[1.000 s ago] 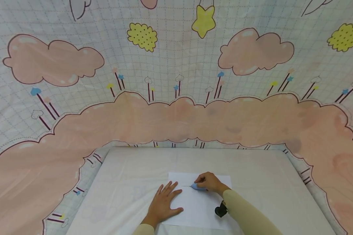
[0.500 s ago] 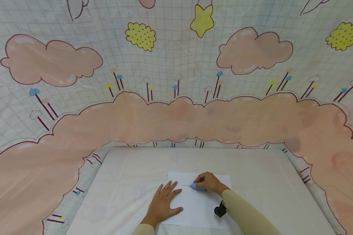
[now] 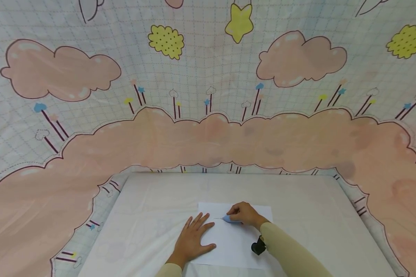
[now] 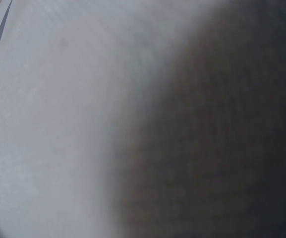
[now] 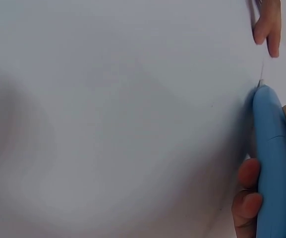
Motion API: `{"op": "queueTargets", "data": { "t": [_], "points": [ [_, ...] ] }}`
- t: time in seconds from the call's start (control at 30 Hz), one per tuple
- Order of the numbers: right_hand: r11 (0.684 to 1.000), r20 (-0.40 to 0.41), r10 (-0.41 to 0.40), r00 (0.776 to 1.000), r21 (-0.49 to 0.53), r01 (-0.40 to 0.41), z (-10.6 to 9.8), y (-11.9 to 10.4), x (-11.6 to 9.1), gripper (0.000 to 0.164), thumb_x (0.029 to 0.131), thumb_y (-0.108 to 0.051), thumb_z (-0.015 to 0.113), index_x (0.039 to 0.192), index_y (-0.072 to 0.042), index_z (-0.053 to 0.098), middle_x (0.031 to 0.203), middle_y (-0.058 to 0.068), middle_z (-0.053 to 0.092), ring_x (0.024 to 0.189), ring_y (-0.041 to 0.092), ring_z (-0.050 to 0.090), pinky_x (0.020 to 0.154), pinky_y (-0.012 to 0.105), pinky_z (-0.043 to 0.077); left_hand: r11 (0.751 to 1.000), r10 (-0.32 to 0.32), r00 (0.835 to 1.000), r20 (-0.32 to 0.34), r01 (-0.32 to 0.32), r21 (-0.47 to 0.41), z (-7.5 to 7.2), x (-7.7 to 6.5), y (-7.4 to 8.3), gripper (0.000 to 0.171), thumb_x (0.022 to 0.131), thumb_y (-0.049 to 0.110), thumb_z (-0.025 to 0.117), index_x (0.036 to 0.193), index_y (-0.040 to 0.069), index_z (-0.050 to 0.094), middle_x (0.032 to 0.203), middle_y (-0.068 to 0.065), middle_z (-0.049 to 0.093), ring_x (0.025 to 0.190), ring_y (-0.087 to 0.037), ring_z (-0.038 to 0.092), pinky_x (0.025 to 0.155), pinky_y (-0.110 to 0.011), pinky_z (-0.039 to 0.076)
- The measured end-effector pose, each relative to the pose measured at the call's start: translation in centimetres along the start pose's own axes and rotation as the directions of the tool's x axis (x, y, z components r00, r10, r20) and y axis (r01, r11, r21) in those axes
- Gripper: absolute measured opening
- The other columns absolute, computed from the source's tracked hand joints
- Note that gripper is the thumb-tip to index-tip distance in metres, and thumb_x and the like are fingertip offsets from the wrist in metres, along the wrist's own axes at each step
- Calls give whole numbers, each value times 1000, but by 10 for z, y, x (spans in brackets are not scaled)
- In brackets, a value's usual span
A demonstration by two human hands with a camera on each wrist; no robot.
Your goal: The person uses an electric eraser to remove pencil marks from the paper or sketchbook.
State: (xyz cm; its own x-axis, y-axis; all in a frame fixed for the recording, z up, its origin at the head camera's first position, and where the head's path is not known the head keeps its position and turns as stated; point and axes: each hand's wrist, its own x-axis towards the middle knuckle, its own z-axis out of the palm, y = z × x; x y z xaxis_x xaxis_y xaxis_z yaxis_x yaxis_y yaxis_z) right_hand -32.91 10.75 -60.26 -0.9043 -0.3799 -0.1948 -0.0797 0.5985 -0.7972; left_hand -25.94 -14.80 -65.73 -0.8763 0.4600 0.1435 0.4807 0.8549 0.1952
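Note:
My right hand (image 3: 247, 214) grips a blue, thick pen-shaped tool (image 5: 275, 148) with a short pale tip. The tip meets a thin dark line (image 5: 262, 66) on a white sheet of paper (image 3: 228, 246); the line runs out ahead of the tip toward my left hand. Thumb and fingers curl round the tool's body. Spread flat, with fingers extended, my left hand (image 3: 193, 238) rests on the left part of the sheet, its fingertips near the line's left end. The left wrist view holds mostly pale surface and a dark blur.
The sheet lies on a white-covered table (image 3: 152, 200). A black heart-shaped piece (image 3: 258, 247) sits at my right wrist, by the sleeve (image 3: 287, 250). Behind the table hangs a cloth (image 3: 208, 142) printed with clouds and stars.
My right hand has slid slightly left with the blue tool along the line, so the stretch showing ahead of the tip is shorter. The left hand stays put.

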Motion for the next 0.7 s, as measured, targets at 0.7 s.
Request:
{"op": "queueTargets", "data": {
  "t": [0.7],
  "points": [
    [1000, -8, -10, 1000, -7, 10, -4, -1, -2, 11, 83, -11, 73, 94, -9, 76, 89, -1, 68, 67, 13, 52, 51, 25, 48, 1000, -3, 1000, 15, 3, -9, -1, 0, 0, 75, 82, 82, 42, 141, 36, 50, 161, 7, 29, 150, -22, 23, 120, -53, 20]
  ]
}}
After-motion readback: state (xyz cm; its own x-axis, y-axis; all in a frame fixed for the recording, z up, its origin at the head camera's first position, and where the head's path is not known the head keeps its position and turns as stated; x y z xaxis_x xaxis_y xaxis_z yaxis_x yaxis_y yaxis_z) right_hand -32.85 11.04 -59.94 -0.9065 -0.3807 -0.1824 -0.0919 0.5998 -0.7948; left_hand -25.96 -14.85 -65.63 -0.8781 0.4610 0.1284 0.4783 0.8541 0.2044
